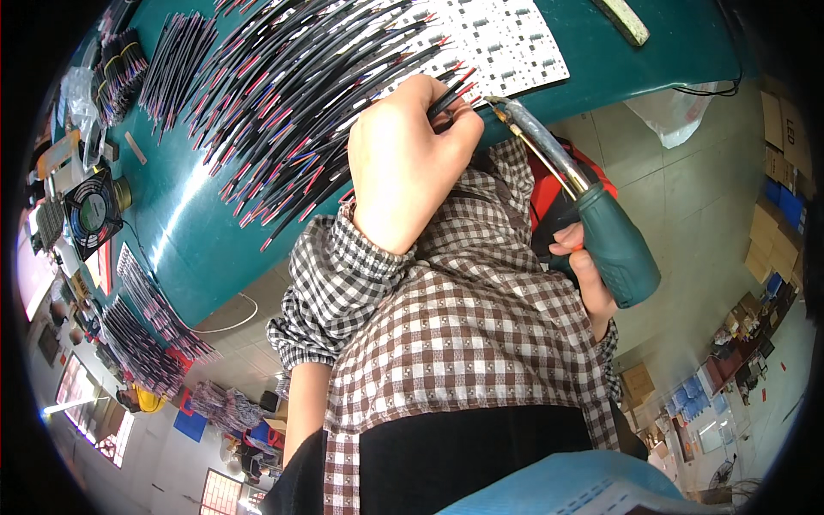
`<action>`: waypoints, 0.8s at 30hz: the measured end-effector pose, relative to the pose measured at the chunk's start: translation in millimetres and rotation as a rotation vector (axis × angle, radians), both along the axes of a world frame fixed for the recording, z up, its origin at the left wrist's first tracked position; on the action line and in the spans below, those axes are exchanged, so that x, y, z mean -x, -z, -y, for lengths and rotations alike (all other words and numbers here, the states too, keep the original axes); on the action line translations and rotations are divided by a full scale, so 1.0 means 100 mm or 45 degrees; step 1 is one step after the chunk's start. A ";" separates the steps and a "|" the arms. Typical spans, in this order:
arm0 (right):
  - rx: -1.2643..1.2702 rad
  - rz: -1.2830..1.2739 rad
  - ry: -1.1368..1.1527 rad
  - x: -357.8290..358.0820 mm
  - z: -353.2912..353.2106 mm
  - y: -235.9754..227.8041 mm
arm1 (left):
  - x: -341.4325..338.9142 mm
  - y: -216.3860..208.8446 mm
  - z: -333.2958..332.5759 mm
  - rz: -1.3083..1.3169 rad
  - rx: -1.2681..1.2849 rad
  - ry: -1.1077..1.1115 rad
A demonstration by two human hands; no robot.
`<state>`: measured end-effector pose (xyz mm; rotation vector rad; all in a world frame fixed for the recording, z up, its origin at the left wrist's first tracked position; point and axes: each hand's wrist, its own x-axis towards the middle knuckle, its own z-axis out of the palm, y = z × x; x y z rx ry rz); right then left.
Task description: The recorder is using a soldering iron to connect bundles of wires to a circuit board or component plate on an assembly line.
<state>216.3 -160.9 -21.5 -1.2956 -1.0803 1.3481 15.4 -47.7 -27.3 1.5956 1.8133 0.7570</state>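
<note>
My left hand (403, 150) is closed, with thumb and fingers pinching a black cable (444, 101) whose stripped red end points up and right at the near edge of a white circuit board panel (511, 47). My right hand (590, 273) is wrapped round the green handle of a soldering gun (616, 245). Its metal tube and thin brass-coloured feeder run up and left, and the tip lies beside the board's near edge, close to the cable end. Many black cables (283, 112) with red and black wire ends fan out left of the panel, several reaching onto it.
A green table mat (184, 232) lies under the work. Cable bundles (176, 69) and a small black fan (92, 213) are at the left. A yellowish bar (622, 21) lies at the far right. A plastic bag (672, 116) hangs by the table edge; cardboard boxes (764, 236) stand beyond.
</note>
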 end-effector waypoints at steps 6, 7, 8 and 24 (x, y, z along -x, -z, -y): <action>-0.064 0.192 -0.070 -0.10 0.06 0.02 | -0.01 -0.03 -0.03 0.000 0.014 0.017; -0.066 0.194 -0.069 -0.16 0.09 0.07 | -0.01 -0.04 -0.04 0.003 0.015 0.016; -0.097 0.284 -0.117 -0.15 0.06 0.08 | -0.01 -0.03 -0.03 -0.001 0.015 0.013; -0.118 0.208 -0.085 -0.05 -0.06 -0.06 | -0.01 -0.06 0.00 -0.036 0.027 0.047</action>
